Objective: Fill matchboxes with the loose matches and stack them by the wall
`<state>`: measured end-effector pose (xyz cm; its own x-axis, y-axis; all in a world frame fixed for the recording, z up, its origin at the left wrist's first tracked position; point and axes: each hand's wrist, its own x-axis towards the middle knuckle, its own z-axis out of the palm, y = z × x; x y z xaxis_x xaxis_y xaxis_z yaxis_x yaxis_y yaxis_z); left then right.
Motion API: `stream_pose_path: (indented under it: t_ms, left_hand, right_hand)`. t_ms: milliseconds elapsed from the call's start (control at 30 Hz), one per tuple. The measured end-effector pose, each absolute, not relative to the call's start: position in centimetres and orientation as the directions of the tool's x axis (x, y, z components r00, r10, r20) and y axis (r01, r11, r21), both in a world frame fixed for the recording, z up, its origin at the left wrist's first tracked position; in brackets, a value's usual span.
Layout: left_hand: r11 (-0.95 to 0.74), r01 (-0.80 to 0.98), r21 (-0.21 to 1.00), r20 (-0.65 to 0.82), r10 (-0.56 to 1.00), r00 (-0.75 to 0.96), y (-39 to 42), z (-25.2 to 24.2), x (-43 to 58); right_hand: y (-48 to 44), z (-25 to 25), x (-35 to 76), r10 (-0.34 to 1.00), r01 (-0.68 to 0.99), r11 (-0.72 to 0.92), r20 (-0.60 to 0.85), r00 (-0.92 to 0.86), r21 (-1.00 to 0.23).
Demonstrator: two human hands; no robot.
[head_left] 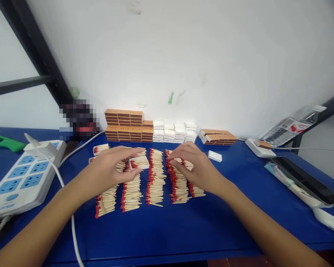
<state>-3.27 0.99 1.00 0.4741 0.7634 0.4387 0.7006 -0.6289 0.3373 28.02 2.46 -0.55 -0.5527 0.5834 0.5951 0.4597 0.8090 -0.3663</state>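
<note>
— The left hand [111, 168]?
— Half closed; pinched a small white tray [140, 162], part filled with matches, between thumb and fingertips.
— The right hand [196, 167]?
— Spread open, palm down; gripped nothing; rested fingertips on a row of red-tipped matches [178, 183].
— Around the fingers?
— Seen under and between both hands: more match rows [156, 178] on a blue table [183, 230]. Stacked beyond the fingertips, against the wall: brown box sleeves [126, 128] and white trays [174, 132]. Just right of the right fingers: one loose tray [214, 156]. Well left of the left fingers: a power strip [22, 178].
</note>
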Motion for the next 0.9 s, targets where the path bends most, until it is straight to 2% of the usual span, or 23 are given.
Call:
stream_pose_path:
  t_ms: [200, 433, 733, 900]
  left_hand:
    - [-0.674, 0.587, 0.450, 0.452, 0.738, 0.501, -0.4, 0.5, -1.4]
    - [-0.676, 0.485, 0.555, 0.435, 0.733, 0.524, -0.7, 0.5, -0.7]
    - [-0.603, 0.463, 0.649, 0.421, 0.792, 0.442, -0.6, 0.3, -0.9]
    - [-0.616, 0.448, 0.648, 0.423, 0.780, 0.461, -0.6, 0.3, -0.9]
  right_hand:
    - [0.3, 1.1, 24.4, 0.592, 0.395, 0.805, 0.560, -0.580, -0.442]
    - [1.1, 1.3, 23.9, 0.572, 0.429, 0.819, 0.489, -0.659, -0.380]
    - [-0.6, 1.9, 24.5, 0.575, 0.387, 0.816, 0.531, -0.622, -0.430]
    - [-1.0, 1.0, 23.8, 0.523, 0.366, 0.852, 0.639, -0.564, -0.374]
